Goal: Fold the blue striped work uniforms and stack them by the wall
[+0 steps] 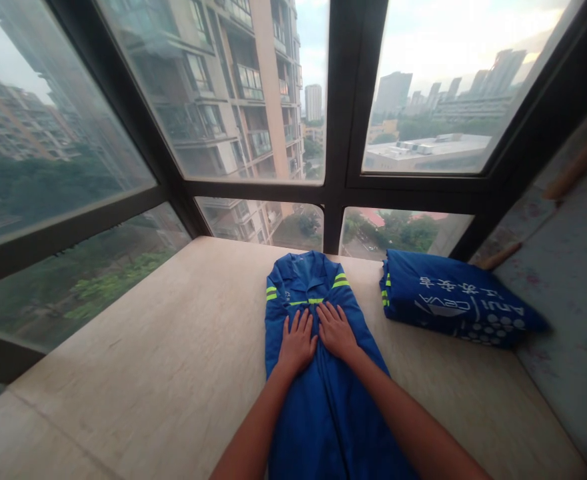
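A blue work garment with a collar and yellow-green stripes lies lengthwise on the pale stone sill, its sides folded in and its collar toward the window. Flat on its chest, just below the stripe, rests my left hand, fingers spread. Beside it, my right hand also lies flat on the cloth with its fingers apart. The two hands are close together, one on each side of the front seam. Neither grips the fabric. The garment's lower end runs out of view at the bottom.
A folded blue bundle with white lettering sits on the sill at the right, near the patterned wall. Dark window frames border the sill at the back and left, with buildings outside.
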The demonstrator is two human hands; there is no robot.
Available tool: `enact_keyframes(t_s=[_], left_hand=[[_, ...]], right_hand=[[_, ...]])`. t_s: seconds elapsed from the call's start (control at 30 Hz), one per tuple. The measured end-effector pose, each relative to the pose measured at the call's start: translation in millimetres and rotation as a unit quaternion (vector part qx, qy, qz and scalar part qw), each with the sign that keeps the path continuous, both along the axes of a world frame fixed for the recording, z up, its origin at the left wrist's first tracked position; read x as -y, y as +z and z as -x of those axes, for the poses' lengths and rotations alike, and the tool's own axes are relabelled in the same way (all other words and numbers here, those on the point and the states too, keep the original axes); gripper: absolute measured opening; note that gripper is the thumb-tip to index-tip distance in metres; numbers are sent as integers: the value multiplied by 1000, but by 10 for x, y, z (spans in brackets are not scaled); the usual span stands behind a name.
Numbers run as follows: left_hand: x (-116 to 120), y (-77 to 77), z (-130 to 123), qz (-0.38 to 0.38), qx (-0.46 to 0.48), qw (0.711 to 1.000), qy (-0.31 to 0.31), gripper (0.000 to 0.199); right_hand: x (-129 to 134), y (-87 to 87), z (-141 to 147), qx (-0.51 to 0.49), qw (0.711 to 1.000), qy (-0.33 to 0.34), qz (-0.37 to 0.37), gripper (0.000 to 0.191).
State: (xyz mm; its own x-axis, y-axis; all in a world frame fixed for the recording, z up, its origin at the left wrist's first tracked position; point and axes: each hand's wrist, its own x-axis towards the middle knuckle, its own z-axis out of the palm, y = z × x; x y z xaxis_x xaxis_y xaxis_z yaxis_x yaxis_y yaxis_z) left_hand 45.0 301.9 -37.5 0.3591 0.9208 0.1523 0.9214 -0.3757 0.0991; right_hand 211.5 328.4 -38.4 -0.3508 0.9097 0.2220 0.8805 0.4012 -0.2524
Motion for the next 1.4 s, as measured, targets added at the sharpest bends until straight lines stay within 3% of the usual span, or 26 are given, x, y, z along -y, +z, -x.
enact_keyframes(t_s=[0.23, 0.33, 0.4, 0.5, 0.67, 0.83, 0.97, 1.07, 1.17, 1.23, 1.33, 1.4], left_hand=[[319, 42, 106, 4, 4, 1000, -1, 59], [410, 136, 203, 16, 3, 1000, -4, 55], [340, 239, 278, 14, 0, 1000, 7, 51], [-4, 419, 381, -9, -1, 999, 50, 52], [-913, 584, 451, -19, -14, 994, 106, 58], [-1570, 393, 429, 15, -33, 992, 119, 63], [-1777, 147, 426, 55, -39, 990, 125, 66], [-1822, 140, 431, 64, -35, 990, 122, 65], [-1712, 343, 416, 45, -24, 993, 111, 57], [-1452, 511, 394, 18, -14, 995, 100, 53], [-685, 597, 365, -12, -1, 998, 69, 51], [12, 475, 362, -22, 8, 998, 50, 48]], right_hand=[[301, -50, 107, -1, 1000, -8, -13, 53], [439, -4, 168, -12, 1000, -13, -7, 53], [528, 57, 221, -29, 999, -15, -4, 53], [669, 128, 322, -48, 999, 4, 12, 56], [811, 100, 433, -64, 996, 30, 62, 64], [808, 54, 412, -78, 994, 29, 69, 63], [807, 95, 397, -96, 992, 34, 77, 65], [808, 139, 402, -105, 990, 32, 87, 65], [805, 158, 409, -109, 990, 27, 91, 65], [798, 151, 413, -112, 990, 24, 86, 64], [772, 123, 429, -115, 990, 21, 76, 63], [738, 110, 455, -115, 991, 20, 69, 63]])
